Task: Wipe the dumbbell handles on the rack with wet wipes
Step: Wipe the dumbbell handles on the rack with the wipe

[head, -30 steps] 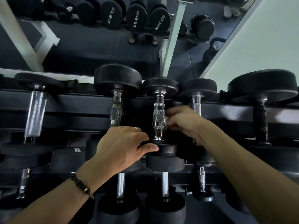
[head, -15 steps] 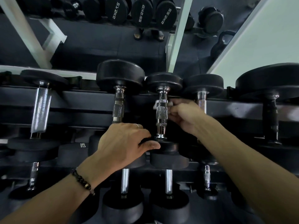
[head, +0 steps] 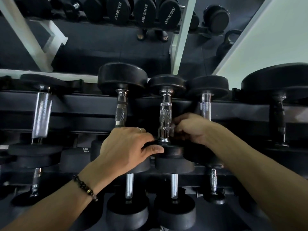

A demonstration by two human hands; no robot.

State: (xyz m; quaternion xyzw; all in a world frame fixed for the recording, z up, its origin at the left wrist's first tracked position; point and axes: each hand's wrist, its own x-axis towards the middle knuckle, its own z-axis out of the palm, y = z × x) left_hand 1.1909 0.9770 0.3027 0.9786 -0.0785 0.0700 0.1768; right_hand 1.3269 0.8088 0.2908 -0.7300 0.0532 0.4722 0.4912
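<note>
A small dumbbell with a knurled chrome handle [head: 165,114] lies on the upper tier of the black rack [head: 80,104], between two others. My left hand [head: 128,144] grips its near black head [head: 173,151], thumb along the rim. My right hand [head: 191,129] curls round the lower end of that handle from the right, pinching a white wet wipe [head: 173,126] that barely shows between fingers and chrome. The neighbouring handle on the left [head: 120,112] and the one on the right [head: 205,107] stand untouched.
More dumbbells fill the rack: a thick-handled one at far left [head: 41,114], a large dark one at far right [head: 277,117], and a lower tier with chrome bars [head: 174,186]. A mirror above reflects other dumbbells [head: 141,12] and a kettlebell [head: 228,40].
My right hand slid up the handle to its far end, then back down to the near end with the wipe. My left hand stayed on the near head.
</note>
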